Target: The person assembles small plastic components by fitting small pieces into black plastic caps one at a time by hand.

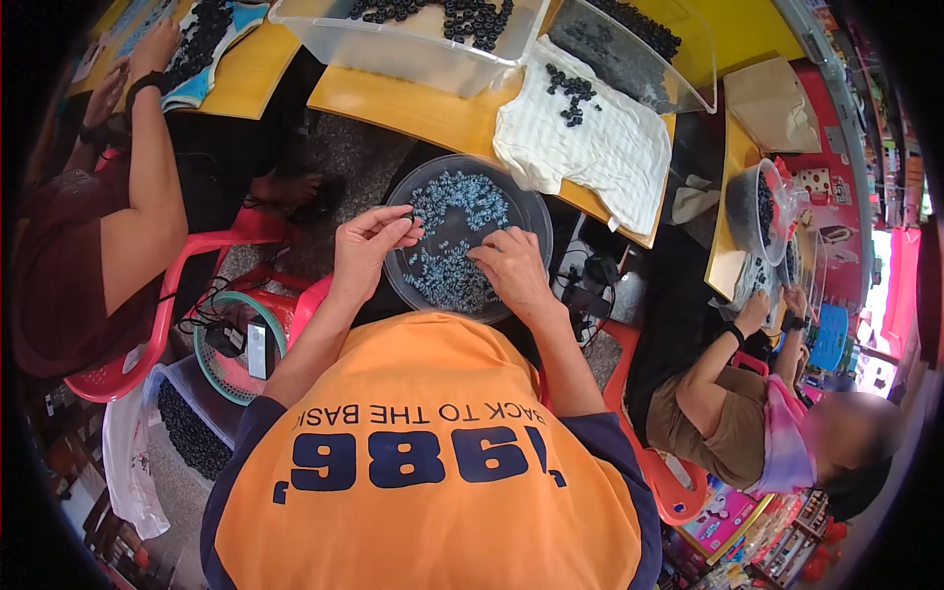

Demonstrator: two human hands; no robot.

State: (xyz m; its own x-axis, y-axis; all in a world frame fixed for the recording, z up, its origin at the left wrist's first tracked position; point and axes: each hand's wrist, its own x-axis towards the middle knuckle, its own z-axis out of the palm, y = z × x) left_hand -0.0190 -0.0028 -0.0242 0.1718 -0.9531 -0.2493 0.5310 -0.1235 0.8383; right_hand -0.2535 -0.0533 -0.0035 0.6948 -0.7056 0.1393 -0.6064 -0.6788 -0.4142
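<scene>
The fingers of the left hand [376, 242] grasp a small black ring-shaped part [408, 216]; the right hand's [508, 260] fingers are bent low among small blue-grey pieces [450, 278] in a round clear plastic tub [539, 216], and I cannot tell their grip. The orange shirt [423, 393] reads "BACK TO THE BASI…" and "1986".

1. Speckled floor [359, 162] shows below the near edge of the yellow-topped table [413, 106] — red plastic chairs [177, 270] at left and right.
2. Beyond the table's right edge, a yellow panel [762, 34] meets a red panel [836, 187].
3. Bright light [873, 372] — far right.
</scene>
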